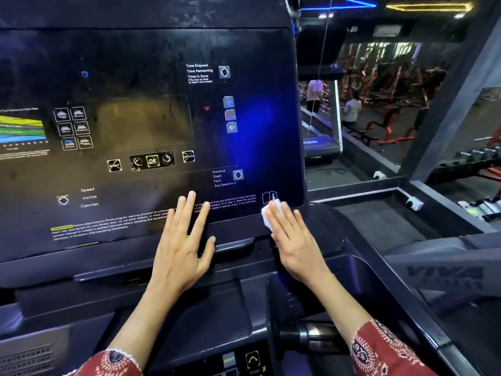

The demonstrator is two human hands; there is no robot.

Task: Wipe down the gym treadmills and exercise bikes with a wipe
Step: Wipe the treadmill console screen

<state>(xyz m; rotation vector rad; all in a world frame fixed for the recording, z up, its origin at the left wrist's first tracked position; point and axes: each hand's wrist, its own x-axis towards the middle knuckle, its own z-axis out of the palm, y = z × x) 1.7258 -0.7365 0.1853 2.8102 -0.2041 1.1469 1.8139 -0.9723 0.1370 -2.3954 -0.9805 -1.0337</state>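
The person leans both bare hands on the glossy black treadmill console panel (141,77), whose dark face looks smeared and streaked. The left hand (181,245) lies flat on the panel's lower edge. Its fingers (191,206) are straight and fanned wide, holding nothing, and their tips rest on the lines of small white warning text.

The right hand (295,240) is flat as well. Its fingers (283,221) are straight and close together, pressing a small crumpled white wipe (271,210) against the panel's bottom right corner. The wipe sits under those fingers and pokes out past the fingertips and along the index-finger side. Just above the right fingertips, at the wipe's top edge, is a white open-book information symbol (269,197).

Up and to the left of the left fingertips, a yellow-lit OK button (152,160) sits between two arrow keys. The two hands are apart, with a bare strip of the panel's rim showing between thumb and thumb. Both forearms come out of red patterned sleeves (379,351). Below the right wrist a dark cylindrical handgrip (311,332) juts out. Well beyond the right fingers, off to that side, red-framed gym benches (390,123) stand in the dim room.
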